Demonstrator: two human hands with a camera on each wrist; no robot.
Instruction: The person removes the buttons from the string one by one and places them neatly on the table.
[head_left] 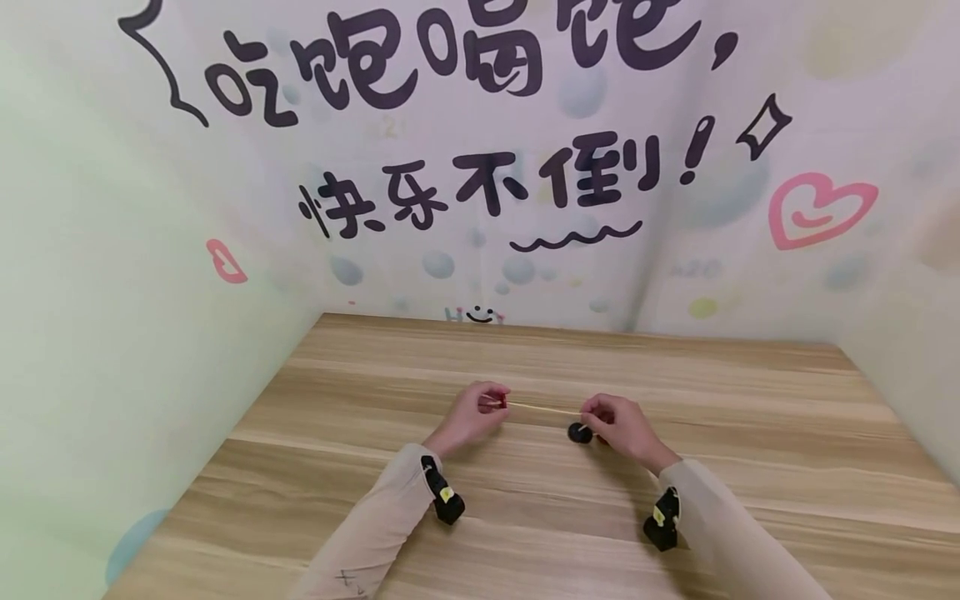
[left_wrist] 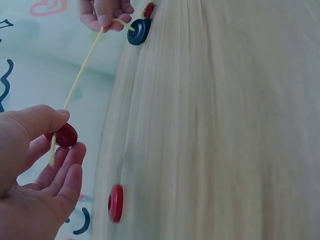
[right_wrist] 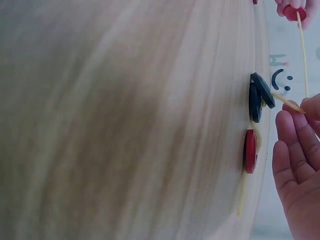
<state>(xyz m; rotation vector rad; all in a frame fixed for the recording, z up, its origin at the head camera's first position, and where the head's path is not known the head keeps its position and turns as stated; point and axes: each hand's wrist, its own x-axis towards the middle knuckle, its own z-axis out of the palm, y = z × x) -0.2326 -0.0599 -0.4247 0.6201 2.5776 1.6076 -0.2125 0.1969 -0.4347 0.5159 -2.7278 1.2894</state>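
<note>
My left hand pinches a red button between thumb and fingers, with a yellow string running through it and a short end hanging past. From there the string stretches across to my right hand, whose thumb and fingertips pinch it. Close under the right fingertips are two dark buttons, one leaning on the other, with string coming out of the tilted one. Beside them a red button rests on the table, and a tail of string trails from it.
Another red button lies on the wood-grain table near the left hand. Behind the table hangs a printed cloth backdrop with dark lettering. Each sleeved wrist wears a small black camera mount.
</note>
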